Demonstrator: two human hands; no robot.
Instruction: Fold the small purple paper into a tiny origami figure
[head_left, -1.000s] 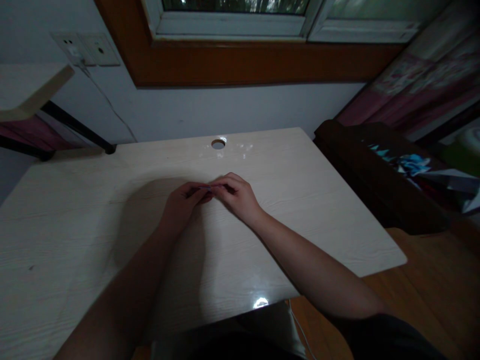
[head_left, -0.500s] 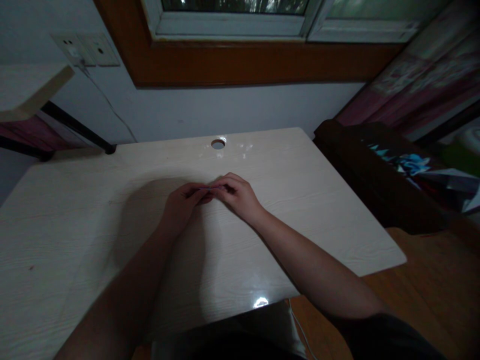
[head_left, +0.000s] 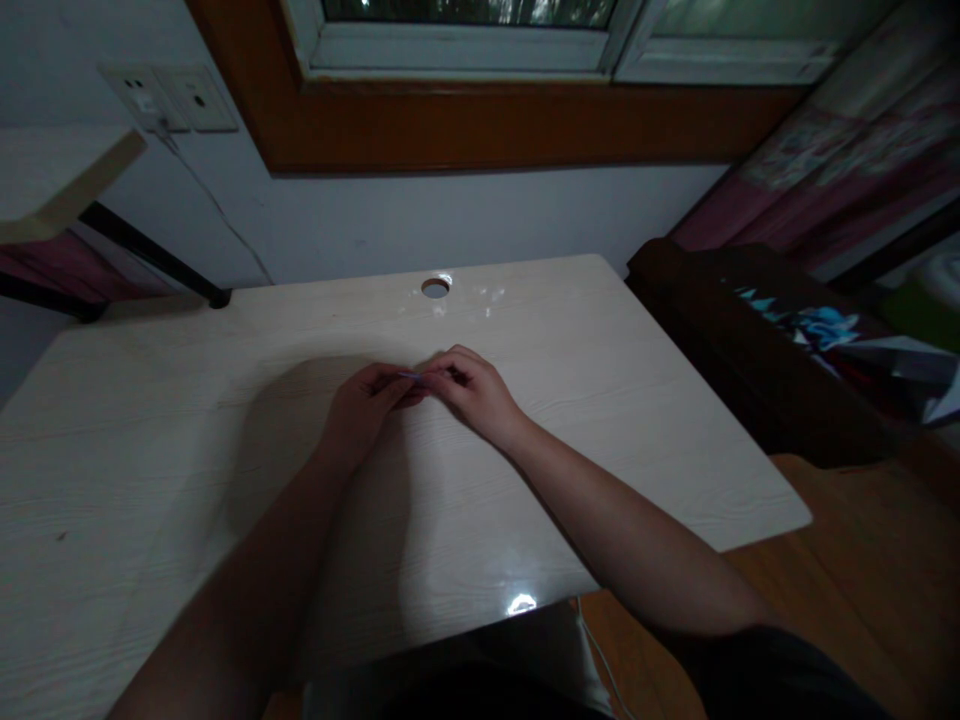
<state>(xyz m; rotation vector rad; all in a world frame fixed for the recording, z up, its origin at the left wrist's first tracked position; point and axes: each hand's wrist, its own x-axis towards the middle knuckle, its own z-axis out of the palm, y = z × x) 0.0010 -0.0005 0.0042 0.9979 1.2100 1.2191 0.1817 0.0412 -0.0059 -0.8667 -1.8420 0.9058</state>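
Both hands meet above the middle of the pale wood-grain desk (head_left: 510, 520). Between the fingertips is a small, thin, purplish piece (head_left: 411, 376), mostly covered by the fingers; its kind cannot be made out. My left hand (head_left: 365, 402) pinches it from the left, thumb toward me and fingers curled behind. From the right, my right hand (head_left: 471, 388) pinches the same piece between thumb and forefinger. The fingertips of the two hands touch or nearly touch.
A round cable hole (head_left: 435, 288) lies near the desk's back edge. At left, a raised shelf (head_left: 67, 180) stands on black legs. A white cord (head_left: 217, 205) hangs from the wall socket (head_left: 169, 98). Dark wooden furniture (head_left: 697, 350) stands beyond the right edge.
The hands stay in almost the same place. The fingers shift slightly, and a little more of the thin purplish piece shows between them.
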